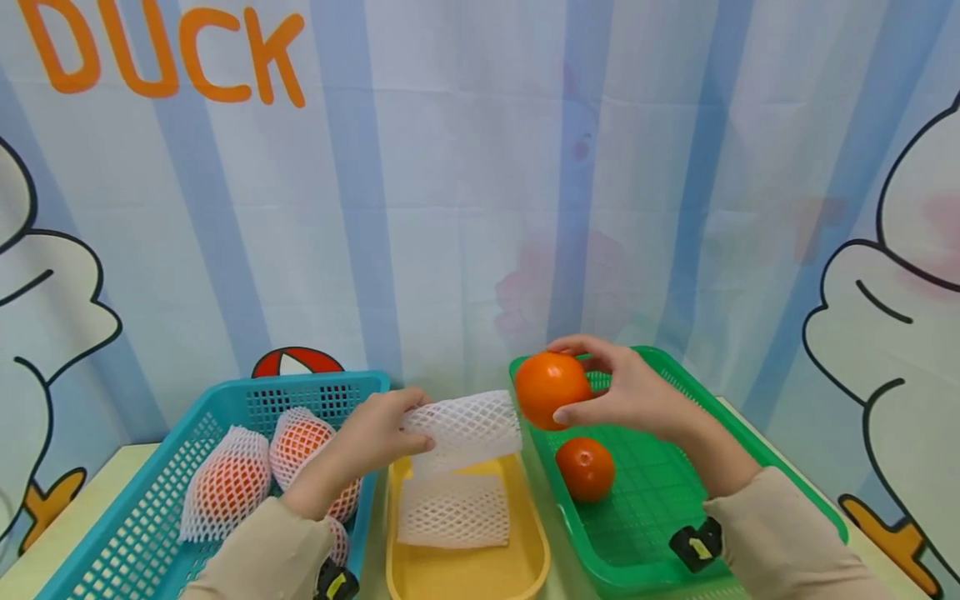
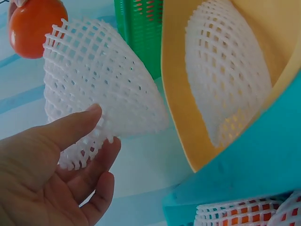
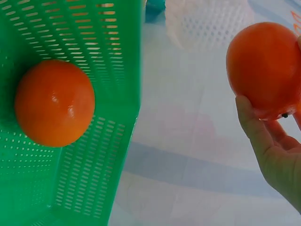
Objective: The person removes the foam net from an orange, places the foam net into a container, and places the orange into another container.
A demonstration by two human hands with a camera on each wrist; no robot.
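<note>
My left hand (image 1: 386,429) pinches a white foam fruit net (image 1: 465,425) between thumb and fingers, above the yellow tray (image 1: 468,575). In the left wrist view that net (image 2: 94,84) looks slack, with its mesh mouth towards the fruit. My right hand (image 1: 626,387) grips a glossy orange (image 1: 551,390) over the near left part of the green basket (image 1: 750,475). A small gap separates the orange from the net. The right wrist view shows my thumb and fingers around the orange (image 3: 265,70), with a dark spot on its underside.
Another orange (image 1: 585,471) lies inside the green basket. A second foam net (image 1: 453,512) lies flat in the yellow tray. On the left, a blue basket (image 1: 150,475) holds several net-wrapped fruits (image 1: 228,483). A striped curtain (image 1: 450,208) hangs behind the table.
</note>
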